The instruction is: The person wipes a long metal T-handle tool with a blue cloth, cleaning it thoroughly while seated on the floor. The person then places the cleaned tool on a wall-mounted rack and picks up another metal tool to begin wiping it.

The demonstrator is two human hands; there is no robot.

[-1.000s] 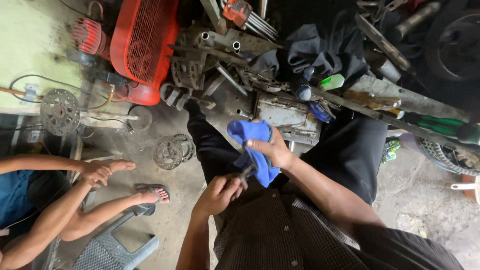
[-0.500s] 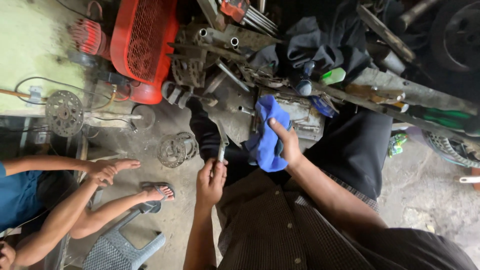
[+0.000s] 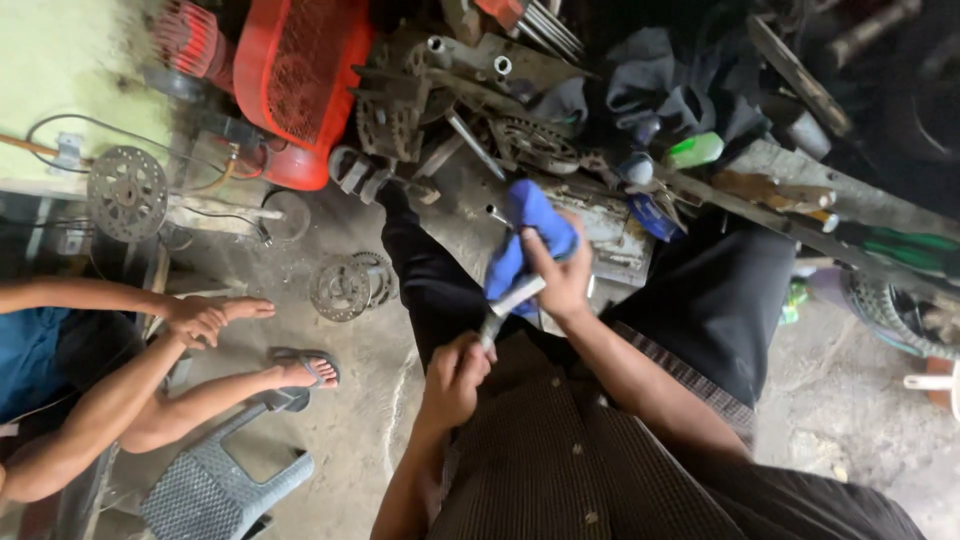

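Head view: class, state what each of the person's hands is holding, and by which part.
The left hand grips the lower end of a grey metal rod. The right hand clasps a blue cloth around the rod's upper part.

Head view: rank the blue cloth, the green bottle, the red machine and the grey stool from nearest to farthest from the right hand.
1. Blue cloth: gripped in the right hand.
2. Green bottle: up and to the right, among the parts.
3. Red machine: upper left.
4. Grey stool: lower left, by another person's foot.
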